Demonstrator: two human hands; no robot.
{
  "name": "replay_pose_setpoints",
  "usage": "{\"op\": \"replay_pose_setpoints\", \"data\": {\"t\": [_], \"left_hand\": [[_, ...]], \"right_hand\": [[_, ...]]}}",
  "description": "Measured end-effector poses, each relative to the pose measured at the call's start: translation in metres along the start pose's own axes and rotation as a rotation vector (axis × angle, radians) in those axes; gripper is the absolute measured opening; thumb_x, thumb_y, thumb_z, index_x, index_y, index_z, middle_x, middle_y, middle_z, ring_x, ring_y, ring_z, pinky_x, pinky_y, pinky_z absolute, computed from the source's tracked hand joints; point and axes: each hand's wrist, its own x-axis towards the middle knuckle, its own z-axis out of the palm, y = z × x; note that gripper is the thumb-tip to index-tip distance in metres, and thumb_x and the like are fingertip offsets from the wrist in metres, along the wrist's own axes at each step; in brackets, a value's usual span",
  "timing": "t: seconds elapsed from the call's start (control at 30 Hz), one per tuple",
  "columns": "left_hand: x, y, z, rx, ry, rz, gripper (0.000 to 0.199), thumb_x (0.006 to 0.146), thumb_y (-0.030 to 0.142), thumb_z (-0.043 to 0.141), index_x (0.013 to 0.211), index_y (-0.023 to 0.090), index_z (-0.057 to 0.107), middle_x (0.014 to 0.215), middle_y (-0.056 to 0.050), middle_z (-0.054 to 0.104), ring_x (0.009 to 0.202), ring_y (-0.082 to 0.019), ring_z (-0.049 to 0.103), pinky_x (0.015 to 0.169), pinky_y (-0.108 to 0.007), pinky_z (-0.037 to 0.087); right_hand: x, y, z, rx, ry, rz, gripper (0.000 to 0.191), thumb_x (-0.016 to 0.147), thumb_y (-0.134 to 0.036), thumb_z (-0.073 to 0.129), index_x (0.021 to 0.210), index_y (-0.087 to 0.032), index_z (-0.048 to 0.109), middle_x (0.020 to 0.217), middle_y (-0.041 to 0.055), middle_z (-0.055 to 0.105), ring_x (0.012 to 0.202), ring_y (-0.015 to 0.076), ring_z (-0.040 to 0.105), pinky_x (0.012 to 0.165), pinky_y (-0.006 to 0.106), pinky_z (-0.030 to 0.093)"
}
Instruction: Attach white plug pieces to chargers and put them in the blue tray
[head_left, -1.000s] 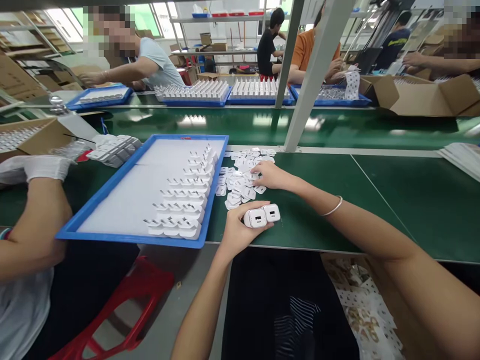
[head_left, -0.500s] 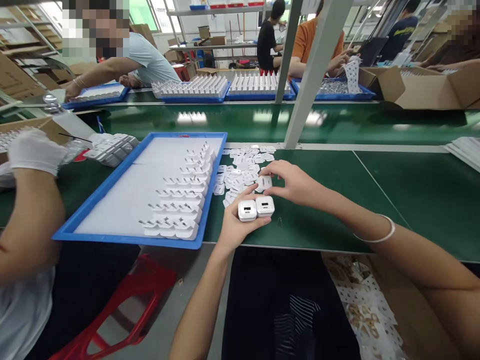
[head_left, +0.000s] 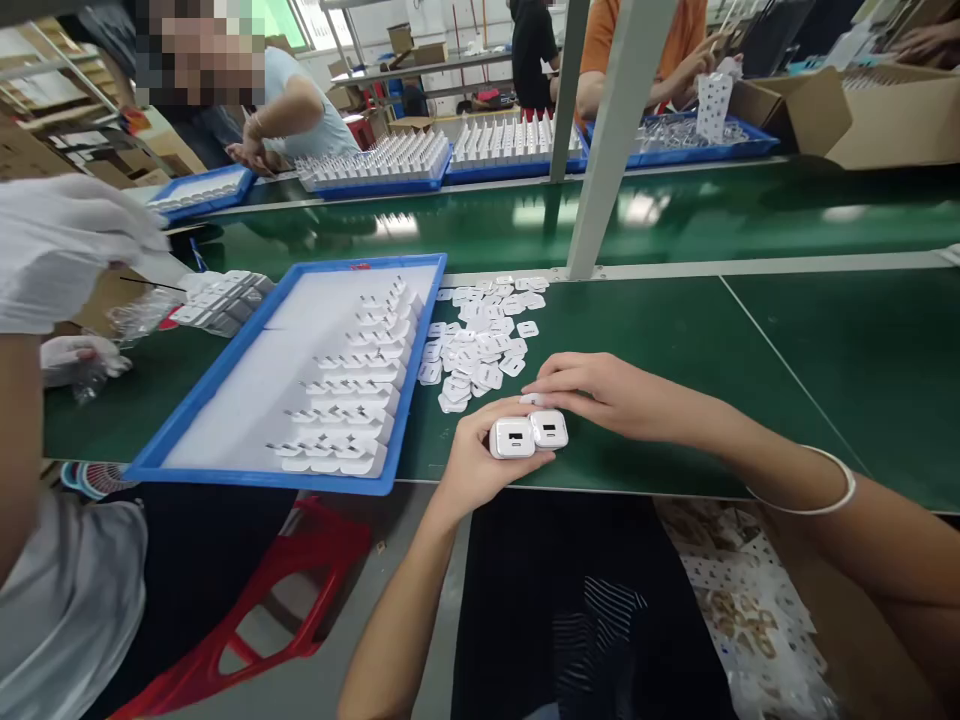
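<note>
Two white USB chargers [head_left: 512, 438] lie side by side in my left hand [head_left: 480, 450], its fingers wrapped around them and their port faces toward me. My right hand [head_left: 611, 395] is at their far side, fingertips pinching a small white cover plate [head_left: 532, 399] against or just beside the chargers; whether it touches them is hard to see. Beyond my hands, a loose pile of similar white plates [head_left: 472, 350] lies on the green table [head_left: 660, 320]. To the left, a blue-rimmed tray [head_left: 391, 470] holds rows of white chargers [head_left: 345, 400] with metal prongs up.
At the left, a co-worker's white-gloved hand [head_left: 82, 235] reaches over the table near a stack of grey-white parts [head_left: 225, 300]. A metal post [head_left: 619, 130] stands behind the pile. A red stool [head_left: 322, 580] is below, and across the belt are more charger trays [head_left: 375, 165] and people.
My right hand has brought the plate down from above the pile to the chargers' far side. Both hands sit slightly further right in view. The co-worker's gloved hand has risen.
</note>
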Motion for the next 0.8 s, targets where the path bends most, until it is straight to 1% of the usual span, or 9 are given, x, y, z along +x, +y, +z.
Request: {"op": "replay_pose_setpoints", "data": {"t": [0.07,0.13,0.2,0.3,0.37,0.43,0.53,0.67,0.8], "left_hand": [[-0.003,0.001,0.004,0.035,-0.029,0.033,0.041,0.066,0.018,0.089,0.104,0.02,0.076,0.111,-0.009,0.076,0.104,-0.024,0.072,0.095,-0.038,0.059],[-0.008,0.001,0.007,0.07,-0.009,0.048,0.041,0.066,0.019,0.088,0.106,0.021,0.075,0.112,-0.01,0.075,0.105,-0.023,0.072,0.095,-0.037,0.059],[-0.011,0.001,0.011,0.11,0.061,0.049,0.039,0.068,0.018,0.087,0.105,0.02,0.075,0.112,-0.01,0.075,0.106,-0.023,0.071,0.094,-0.036,0.059],[-0.013,-0.001,0.017,0.142,0.171,0.073,0.039,0.07,0.016,0.086,0.107,0.021,0.075,0.112,-0.009,0.075,0.107,-0.022,0.07,0.095,-0.036,0.058],[-0.012,-0.002,0.02,0.158,0.212,0.1,0.041,0.07,0.015,0.086,0.108,0.021,0.075,0.113,-0.009,0.075,0.108,-0.021,0.07,0.096,-0.035,0.058],[-0.011,-0.003,0.021,0.174,0.219,0.101,0.041,0.07,0.015,0.086,0.108,0.022,0.075,0.114,-0.008,0.075,0.108,-0.022,0.069,0.096,-0.036,0.058],[-0.009,-0.001,0.018,0.161,0.16,0.056,0.041,0.069,0.017,0.087,0.108,0.023,0.075,0.113,-0.008,0.075,0.11,-0.023,0.069,0.097,-0.037,0.058],[-0.01,0.002,0.012,0.113,0.085,0.019,0.042,0.066,0.018,0.089,0.106,0.023,0.076,0.112,-0.008,0.075,0.109,-0.023,0.07,0.095,-0.035,0.059],[-0.011,0.002,0.01,0.083,0.036,0.016,0.044,0.064,0.018,0.09,0.105,0.023,0.076,0.115,-0.008,0.074,0.108,-0.022,0.071,0.095,-0.034,0.059]], "right_hand": [[0.0,0.006,0.0,0.069,0.05,0.045,0.024,0.098,-0.025,0.054,0.098,-0.018,0.077,0.097,0.0077,0.073,0.088,0.0194,0.067,0.077,0.031,0.051],[-0.003,0.013,0.0,0.107,0.105,0.108,0.018,0.093,-0.022,0.06,0.09,-0.018,0.078,0.09,0.0052,0.075,0.081,0.0178,0.068,0.071,0.029,0.049],[-0.011,0.019,-0.001,0.131,0.196,0.197,0.016,0.091,-0.024,0.063,0.085,-0.019,0.077,0.083,0.0036,0.075,0.072,0.0164,0.066,0.065,0.028,0.047],[-0.026,0.02,0.0,0.242,0.362,0.304,0.019,0.09,-0.034,0.066,0.082,-0.018,0.075,0.072,0.0026,0.072,0.062,0.0153,0.063,0.06,0.028,0.047],[-0.034,0.017,0.004,0.327,0.413,0.331,0.022,0.09,-0.037,0.067,0.082,-0.018,0.073,0.068,0.0017,0.069,0.06,0.0148,0.061,0.059,0.028,0.047],[-0.037,0.015,0.01,0.353,0.412,0.331,0.023,0.092,-0.038,0.065,0.082,-0.018,0.07,0.068,0.0007,0.066,0.061,0.0143,0.059,0.059,0.027,0.046],[-0.035,0.016,0.017,0.309,0.382,0.31,0.022,0.097,-0.034,0.058,0.085,-0.018,0.068,0.074,0.0005,0.066,0.067,0.0144,0.058,0.061,0.027,0.044],[-0.03,0.015,0.025,0.209,0.327,0.173,0.016,0.099,-0.022,0.053,0.091,-0.018,0.067,0.088,0.0024,0.069,0.078,0.0147,0.061,0.07,0.027,0.046],[-0.03,0.01,0.035,0.044,0.354,0.062,0.019,0.1,-0.014,0.049,0.093,-0.016,0.067,0.089,0.0048,0.068,0.081,0.0157,0.063,0.072,0.028,0.047]]}}
